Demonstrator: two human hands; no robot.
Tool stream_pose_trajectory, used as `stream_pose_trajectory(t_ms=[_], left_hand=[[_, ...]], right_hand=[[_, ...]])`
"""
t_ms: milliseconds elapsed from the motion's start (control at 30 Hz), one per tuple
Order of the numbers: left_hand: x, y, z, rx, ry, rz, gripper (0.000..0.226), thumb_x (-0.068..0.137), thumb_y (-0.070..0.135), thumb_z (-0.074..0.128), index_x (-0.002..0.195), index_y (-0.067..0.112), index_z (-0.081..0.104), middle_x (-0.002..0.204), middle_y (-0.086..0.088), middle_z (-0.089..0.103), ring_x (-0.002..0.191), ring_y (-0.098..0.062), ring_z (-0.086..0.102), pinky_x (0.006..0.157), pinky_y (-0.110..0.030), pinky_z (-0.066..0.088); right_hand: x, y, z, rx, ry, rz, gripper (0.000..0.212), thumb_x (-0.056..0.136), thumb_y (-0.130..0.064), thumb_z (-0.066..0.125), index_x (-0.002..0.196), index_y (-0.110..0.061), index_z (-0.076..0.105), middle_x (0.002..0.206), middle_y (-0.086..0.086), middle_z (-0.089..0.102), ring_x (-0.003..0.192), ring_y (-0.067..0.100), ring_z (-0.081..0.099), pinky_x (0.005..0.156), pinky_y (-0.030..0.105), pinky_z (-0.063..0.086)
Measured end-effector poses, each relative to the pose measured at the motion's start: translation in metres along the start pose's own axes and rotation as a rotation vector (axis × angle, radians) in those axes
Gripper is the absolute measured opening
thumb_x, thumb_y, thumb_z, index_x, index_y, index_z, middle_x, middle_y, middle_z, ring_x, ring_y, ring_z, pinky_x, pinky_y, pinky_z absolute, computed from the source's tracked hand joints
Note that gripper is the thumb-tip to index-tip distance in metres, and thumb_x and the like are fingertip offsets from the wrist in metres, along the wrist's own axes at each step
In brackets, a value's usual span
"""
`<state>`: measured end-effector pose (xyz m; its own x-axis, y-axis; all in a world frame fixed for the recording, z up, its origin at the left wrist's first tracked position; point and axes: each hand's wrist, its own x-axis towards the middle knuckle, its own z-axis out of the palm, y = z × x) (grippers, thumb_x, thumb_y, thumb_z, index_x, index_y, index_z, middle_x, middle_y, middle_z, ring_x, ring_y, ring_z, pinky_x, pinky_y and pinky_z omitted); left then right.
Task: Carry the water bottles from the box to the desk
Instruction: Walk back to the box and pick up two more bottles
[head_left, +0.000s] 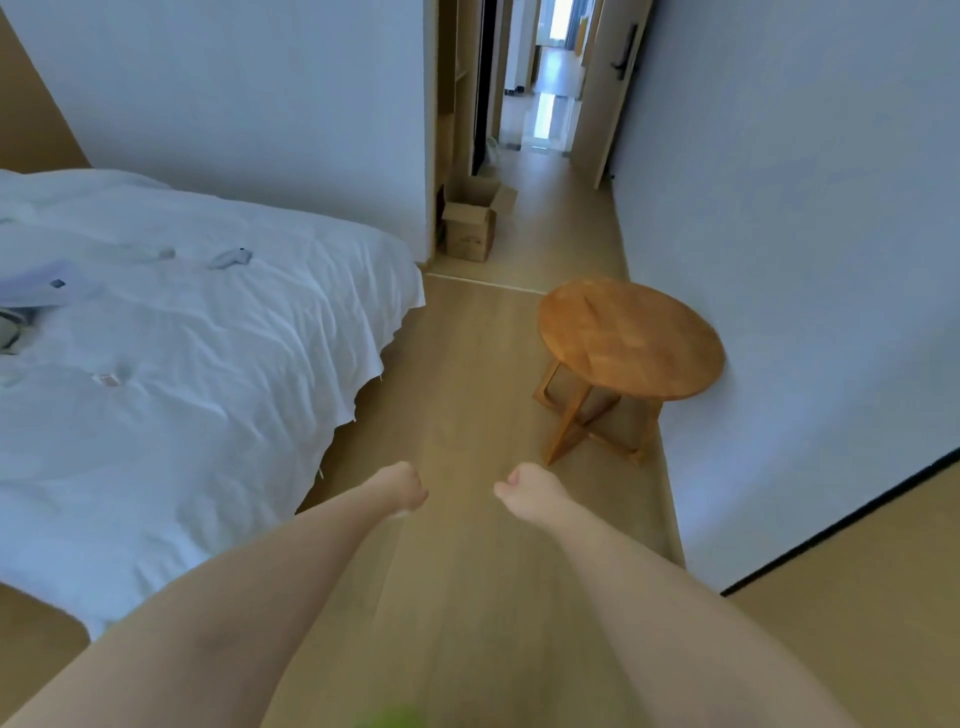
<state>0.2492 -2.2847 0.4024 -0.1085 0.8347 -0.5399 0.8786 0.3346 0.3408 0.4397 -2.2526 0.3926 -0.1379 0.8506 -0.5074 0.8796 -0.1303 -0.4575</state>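
Observation:
An open cardboard box (471, 222) stands on the floor far ahead, against the corner of the white wall by the hallway entrance. Its flaps are up and its inside is hidden from here. No water bottle shows anywhere. Both my arms reach forward over the wooden floor. My left hand (402, 488) is curled into a fist and holds nothing. My right hand (524, 491) is also curled with nothing in it. Both hands are well short of the box.
A bed (182, 338) with a white sheet and small items fills the left. A round wooden side table (628, 338) stands on the right against the wall. A floor strip between them leads to the hallway (545, 130).

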Motion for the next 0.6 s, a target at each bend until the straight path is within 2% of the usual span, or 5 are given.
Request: stream_pose_trajectory(t_ms=[133, 233, 367, 533, 600], left_hand=[[0.084, 0.023, -0.037, -0.015, -0.019, -0.002, 0.037, 0.099, 0.018, 0.035, 0.119, -0.005, 0.057, 0.094, -0.009, 0.053, 0.089, -0.023, 0.051, 0.08, -0.034, 0.045], [0.159, 0.034, -0.068, -0.036, -0.039, 0.0, 0.036, 0.099, 0.018, 0.035, 0.117, -0.004, 0.058, 0.1, -0.012, 0.058, 0.092, -0.022, 0.052, 0.081, -0.031, 0.047], [0.266, 0.046, -0.126, -0.033, -0.007, -0.022, 0.032, 0.099, 0.016, 0.036, 0.069, 0.007, 0.045, 0.069, 0.0, 0.038, 0.08, -0.019, 0.043, 0.058, -0.022, 0.033], [0.384, 0.07, -0.228, -0.121, 0.001, -0.02, 0.033, 0.1, 0.014, 0.037, 0.124, -0.001, 0.054, 0.096, -0.005, 0.054, 0.09, -0.016, 0.048, 0.077, -0.025, 0.041], [0.421, 0.088, -0.264, -0.127, 0.014, -0.006, 0.035, 0.1, 0.01, 0.037, 0.131, -0.001, 0.051, 0.08, 0.002, 0.044, 0.088, -0.017, 0.045, 0.079, -0.024, 0.036]], right_hand=[[0.085, -0.014, -0.047, 0.015, 0.018, 0.011, 0.049, 0.096, -0.042, 0.047, 0.134, -0.011, 0.047, 0.134, 0.008, 0.053, 0.121, 0.027, 0.052, 0.1, 0.038, 0.043], [0.158, -0.033, -0.08, -0.001, 0.03, 0.005, 0.05, 0.096, -0.041, 0.047, 0.135, -0.009, 0.047, 0.135, 0.009, 0.052, 0.121, 0.027, 0.052, 0.1, 0.037, 0.043], [0.259, -0.074, -0.127, -0.017, 0.056, -0.006, 0.05, 0.098, -0.041, 0.045, 0.136, -0.01, 0.045, 0.134, 0.008, 0.052, 0.119, 0.026, 0.052, 0.1, 0.038, 0.044], [0.366, -0.129, -0.194, 0.002, 0.103, -0.006, 0.05, 0.099, -0.04, 0.044, 0.139, -0.01, 0.044, 0.135, 0.008, 0.053, 0.12, 0.024, 0.053, 0.094, 0.033, 0.044], [0.403, -0.147, -0.218, 0.015, 0.103, -0.017, 0.049, 0.099, -0.039, 0.043, 0.139, -0.009, 0.044, 0.135, 0.008, 0.053, 0.119, 0.024, 0.053, 0.09, 0.031, 0.042]])
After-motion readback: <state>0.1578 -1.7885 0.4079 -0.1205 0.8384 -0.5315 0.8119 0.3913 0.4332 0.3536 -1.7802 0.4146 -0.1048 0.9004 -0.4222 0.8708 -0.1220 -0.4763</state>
